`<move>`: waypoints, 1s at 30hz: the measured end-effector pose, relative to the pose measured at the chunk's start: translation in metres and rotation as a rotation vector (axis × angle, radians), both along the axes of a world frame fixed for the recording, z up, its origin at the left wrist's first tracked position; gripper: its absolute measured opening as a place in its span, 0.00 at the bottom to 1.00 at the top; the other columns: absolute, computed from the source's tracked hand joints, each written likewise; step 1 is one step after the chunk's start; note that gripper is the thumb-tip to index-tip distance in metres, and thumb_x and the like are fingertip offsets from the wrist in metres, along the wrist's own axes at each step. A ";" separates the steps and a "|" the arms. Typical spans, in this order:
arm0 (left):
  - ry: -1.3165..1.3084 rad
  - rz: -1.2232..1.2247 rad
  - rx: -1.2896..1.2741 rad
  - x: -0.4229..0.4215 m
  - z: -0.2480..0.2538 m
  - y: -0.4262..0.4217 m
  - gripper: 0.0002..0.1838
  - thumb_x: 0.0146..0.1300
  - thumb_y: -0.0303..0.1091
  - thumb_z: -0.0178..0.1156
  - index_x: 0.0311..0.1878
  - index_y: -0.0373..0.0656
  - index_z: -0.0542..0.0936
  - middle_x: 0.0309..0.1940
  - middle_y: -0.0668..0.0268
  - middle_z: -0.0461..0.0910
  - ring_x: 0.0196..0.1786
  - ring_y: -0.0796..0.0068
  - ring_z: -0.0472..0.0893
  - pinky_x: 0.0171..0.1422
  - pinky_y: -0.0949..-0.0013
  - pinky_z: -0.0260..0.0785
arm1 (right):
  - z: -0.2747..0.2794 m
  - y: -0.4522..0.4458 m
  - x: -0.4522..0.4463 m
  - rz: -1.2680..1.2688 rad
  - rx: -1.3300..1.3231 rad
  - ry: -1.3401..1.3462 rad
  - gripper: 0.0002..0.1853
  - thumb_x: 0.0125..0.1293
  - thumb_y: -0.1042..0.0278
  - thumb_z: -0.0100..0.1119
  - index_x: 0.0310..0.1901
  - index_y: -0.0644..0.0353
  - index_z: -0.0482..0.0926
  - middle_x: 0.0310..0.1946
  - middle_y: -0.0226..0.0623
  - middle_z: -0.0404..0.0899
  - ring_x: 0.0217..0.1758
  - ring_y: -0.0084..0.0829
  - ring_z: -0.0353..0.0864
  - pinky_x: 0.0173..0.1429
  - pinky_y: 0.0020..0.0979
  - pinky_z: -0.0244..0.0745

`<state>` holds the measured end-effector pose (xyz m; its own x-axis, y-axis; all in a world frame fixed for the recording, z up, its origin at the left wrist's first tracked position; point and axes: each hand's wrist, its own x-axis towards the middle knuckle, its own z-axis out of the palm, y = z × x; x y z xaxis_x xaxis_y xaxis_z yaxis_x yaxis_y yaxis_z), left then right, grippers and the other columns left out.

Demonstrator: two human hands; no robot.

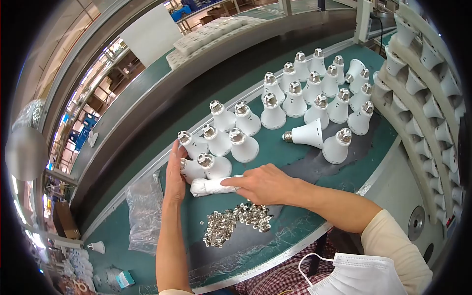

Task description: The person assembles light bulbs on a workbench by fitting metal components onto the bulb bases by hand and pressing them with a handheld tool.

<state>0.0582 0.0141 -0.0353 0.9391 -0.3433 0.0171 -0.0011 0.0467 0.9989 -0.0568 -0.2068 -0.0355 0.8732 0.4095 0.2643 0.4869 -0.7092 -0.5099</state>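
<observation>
My left hand (174, 174) stands upright against the nearest light bulbs, its fingers stretched along their left side. It touches a white bulb (192, 169) with a silver screw base. Close by, another bulb (216, 168) stands base up. My right hand (265, 184) is closed around a white wrapped bundle (210, 186) lying along the table in front of these bulbs; what is inside the wrapping is hidden. Just below the right hand lies a heap of small silver metal caps (231, 223).
Several more bulbs (295, 101) stand on the green table (290, 162), and one bulb (305, 133) lies on its side. A clear plastic bag (144, 214) is left of my arm. Stacked trays of white bulb housings (418, 81) rise at the right. A conveyor (147, 98) runs behind.
</observation>
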 end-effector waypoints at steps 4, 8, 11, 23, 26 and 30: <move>-0.076 -0.058 -0.031 0.000 -0.008 -0.035 0.38 0.67 0.54 0.45 0.70 0.37 0.50 0.69 0.53 0.53 0.70 0.62 0.55 0.72 0.63 0.46 | 0.012 -0.010 -0.001 -0.034 -0.016 0.128 0.20 0.58 0.64 0.54 0.54 0.43 0.73 0.25 0.39 0.79 0.29 0.42 0.80 0.34 0.42 0.75; -0.129 -0.119 0.034 0.001 -0.007 -0.047 0.38 0.67 0.54 0.46 0.70 0.37 0.50 0.69 0.53 0.52 0.71 0.61 0.53 0.72 0.64 0.43 | 0.017 -0.022 0.002 -0.081 0.046 0.167 0.21 0.55 0.65 0.55 0.53 0.44 0.75 0.21 0.38 0.80 0.27 0.42 0.80 0.36 0.42 0.74; -0.143 -0.262 0.122 -0.007 0.005 -0.054 0.43 0.62 0.59 0.51 0.71 0.40 0.50 0.69 0.50 0.52 0.71 0.58 0.54 0.72 0.62 0.43 | 0.011 -0.027 0.007 -0.082 0.062 0.179 0.23 0.54 0.63 0.56 0.55 0.43 0.73 0.21 0.38 0.80 0.28 0.43 0.81 0.36 0.42 0.74; -0.458 0.280 0.345 -0.042 0.040 -0.031 0.23 0.62 0.36 0.57 0.58 0.36 0.68 0.45 0.56 0.75 0.50 0.69 0.73 0.55 0.66 0.66 | -0.006 -0.015 0.008 -0.127 0.022 0.001 0.22 0.54 0.56 0.59 0.52 0.46 0.75 0.23 0.39 0.80 0.26 0.43 0.80 0.31 0.42 0.73; -0.371 0.099 0.099 -0.099 0.088 -0.030 0.15 0.61 0.25 0.53 0.52 0.37 0.72 0.34 0.63 0.73 0.39 0.73 0.74 0.50 0.67 0.67 | -0.006 -0.015 0.006 -0.132 0.025 0.000 0.22 0.54 0.55 0.59 0.52 0.47 0.75 0.23 0.39 0.80 0.25 0.42 0.80 0.30 0.41 0.73; -0.642 -0.278 -0.345 -0.158 0.139 -0.044 0.12 0.64 0.29 0.50 0.49 0.39 0.73 0.32 0.60 0.73 0.35 0.59 0.76 0.47 0.56 0.69 | -0.004 -0.014 0.006 -0.148 0.021 0.001 0.22 0.54 0.55 0.59 0.52 0.48 0.75 0.24 0.39 0.80 0.26 0.41 0.80 0.30 0.40 0.73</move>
<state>-0.0993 -0.0303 0.1037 0.5893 -0.4410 0.6769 -0.5170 0.4380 0.7354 -0.0505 -0.2209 -0.0392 0.9239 0.2704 0.2709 0.3773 -0.7623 -0.5259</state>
